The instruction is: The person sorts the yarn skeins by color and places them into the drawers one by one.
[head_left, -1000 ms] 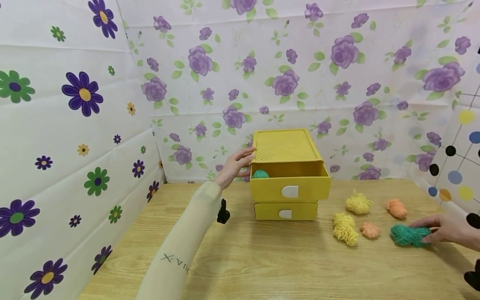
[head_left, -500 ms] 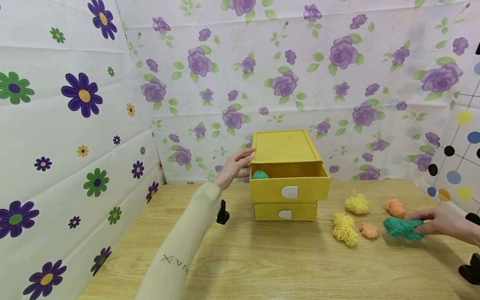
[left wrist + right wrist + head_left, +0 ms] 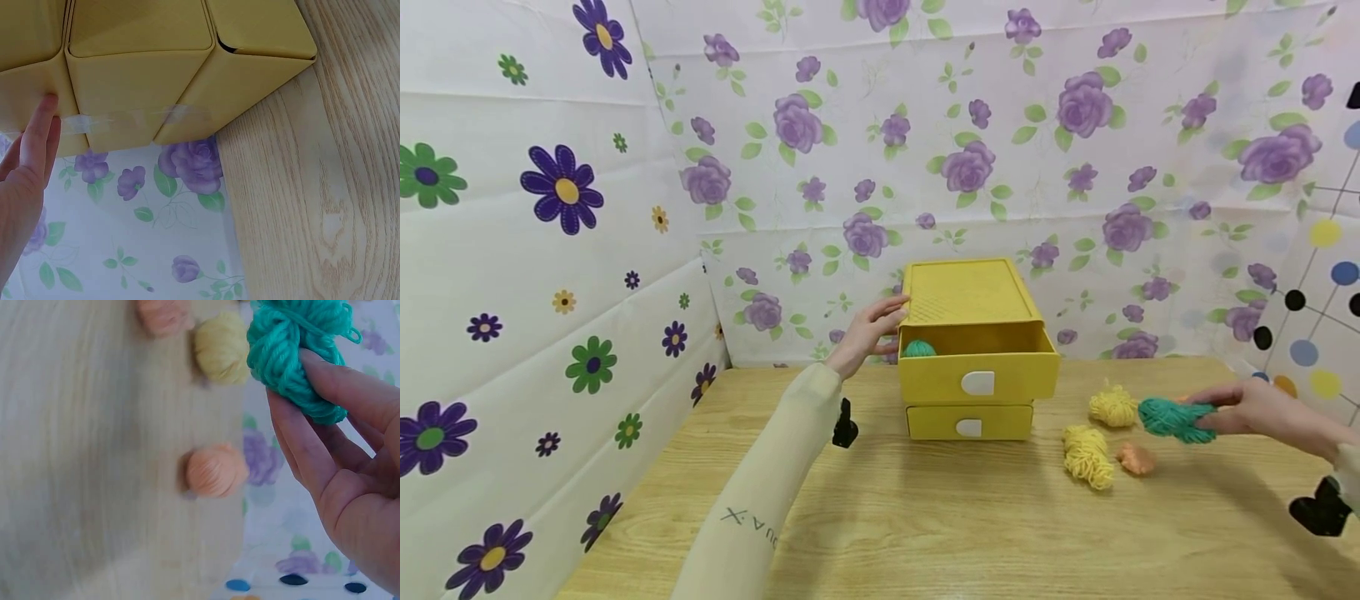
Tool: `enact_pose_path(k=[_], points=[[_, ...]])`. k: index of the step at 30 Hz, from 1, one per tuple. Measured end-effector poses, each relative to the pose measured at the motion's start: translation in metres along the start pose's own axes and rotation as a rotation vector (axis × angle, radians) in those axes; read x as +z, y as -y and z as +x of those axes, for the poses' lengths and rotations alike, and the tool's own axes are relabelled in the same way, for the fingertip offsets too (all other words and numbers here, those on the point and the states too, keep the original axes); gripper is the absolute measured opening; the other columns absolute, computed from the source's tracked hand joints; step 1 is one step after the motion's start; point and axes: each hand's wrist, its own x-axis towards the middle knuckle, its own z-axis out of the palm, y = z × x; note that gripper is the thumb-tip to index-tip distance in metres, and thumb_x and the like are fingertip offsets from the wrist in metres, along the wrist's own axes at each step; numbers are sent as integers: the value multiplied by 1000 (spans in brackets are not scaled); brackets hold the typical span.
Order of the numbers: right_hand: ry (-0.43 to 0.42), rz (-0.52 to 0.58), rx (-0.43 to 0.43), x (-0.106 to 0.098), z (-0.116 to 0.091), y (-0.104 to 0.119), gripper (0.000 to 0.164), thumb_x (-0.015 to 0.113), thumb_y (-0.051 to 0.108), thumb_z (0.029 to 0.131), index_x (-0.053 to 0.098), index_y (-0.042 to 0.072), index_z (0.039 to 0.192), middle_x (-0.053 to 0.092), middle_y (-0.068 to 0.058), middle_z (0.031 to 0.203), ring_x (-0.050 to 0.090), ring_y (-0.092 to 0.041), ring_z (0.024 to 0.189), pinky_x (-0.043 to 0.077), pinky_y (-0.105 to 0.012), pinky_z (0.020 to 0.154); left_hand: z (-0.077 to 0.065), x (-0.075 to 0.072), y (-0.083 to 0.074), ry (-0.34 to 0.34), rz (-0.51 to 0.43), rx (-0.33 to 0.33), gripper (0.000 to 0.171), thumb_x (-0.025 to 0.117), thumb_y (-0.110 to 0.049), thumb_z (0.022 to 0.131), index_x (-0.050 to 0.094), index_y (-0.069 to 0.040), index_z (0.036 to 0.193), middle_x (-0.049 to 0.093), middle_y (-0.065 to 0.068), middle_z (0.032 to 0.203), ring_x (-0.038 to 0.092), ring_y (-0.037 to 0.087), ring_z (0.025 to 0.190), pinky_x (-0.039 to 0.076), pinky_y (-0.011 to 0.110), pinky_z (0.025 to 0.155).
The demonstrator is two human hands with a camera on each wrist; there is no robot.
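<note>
My left arm reaches toward one o'clock, with the left hand (image 3: 867, 335) holding its fingers nearly straight, fingertips touching the yellow drawer unit's (image 3: 970, 292) left side; a gap shows between upper and lowest fingers. My right arm points between nine and ten o'clock, and my right hand (image 3: 1255, 408) clamps the green yarn bundle (image 3: 1165, 418) by one end, thumb opposite fingers, above the table (image 3: 925, 533). From that bundle, yellow yarn (image 3: 1112, 407) lies at nine o'clock, a small orange clump (image 3: 1137, 458) between seven and eight.
</note>
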Motion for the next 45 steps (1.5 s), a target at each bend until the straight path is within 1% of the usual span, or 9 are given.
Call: enact_pose_path(k=[3,9,17,22,29,32,36,39,45], points=[[30,49,-11,-1,4,10,48,65,22,85,53,-10,119,59,-20,106,60,-23,89,50,-35,70,-3,1,-6,17,-12,-12,46,46,-22,97,35,-11,140,32,12,139,43,32,110,45,43,82],[16,55,-13,-3,10,29,51,64,25,86,52,-8,122,62,-14,103,59,-18,89,50,-37,73,8,-3,11,-17,-4,14,44,50,-28,95,42,-18,137,37,6,135,45,29,107,47,41,79],[14,120,-55,-3,17,59,57,62,24,87,44,-12,127,58,-21,110,59,-19,93,49,-37,76,9,-5,14,-45,12,26,44,51,-29,94,43,-18,136,39,4,133,46,28,105,48,41,77],[-26,94,-61,0,20,75,58,64,27,86,45,-11,126,51,-26,117,59,-20,93,49,-36,75,10,-5,14,-51,8,20,44,51,-30,94,44,-19,136,39,4,134,47,28,105,48,39,77],[-59,11,-108,4,20,92,52,65,29,85,53,-4,123,49,-25,120,59,-22,92,49,-36,74,11,-4,13,-35,2,24,45,51,-29,94,42,-18,137,38,5,134,47,28,105,45,46,81],[-67,-24,-116,5,20,98,54,65,33,84,52,-1,125,49,-25,122,59,-22,92,49,-38,74,10,-4,13,-32,-5,24,45,51,-29,94,42,-17,137,38,5,134,46,29,105,43,49,83],[-59,1,-106,4,21,108,59,66,34,83,49,-1,128,45,-27,124,59,-24,93,49,-39,76,10,-4,14,-36,-3,27,44,51,-28,94,43,-18,136,39,6,134,47,29,105,43,49,83],[-49,29,-95,4,22,114,59,66,32,84,47,-3,128,45,-27,124,58,-25,95,49,-37,76,10,-4,14,-46,10,25,43,51,-29,94,44,-19,136,39,5,133,48,28,104,47,44,79],[-42,21,-92,-2,22,129,61,64,30,86,43,-5,131,41,-29,127,56,-30,99,48,-37,77,10,-3,15,-45,13,27,44,51,-29,94,44,-18,136,40,5,133,48,28,103,48,41,77]])
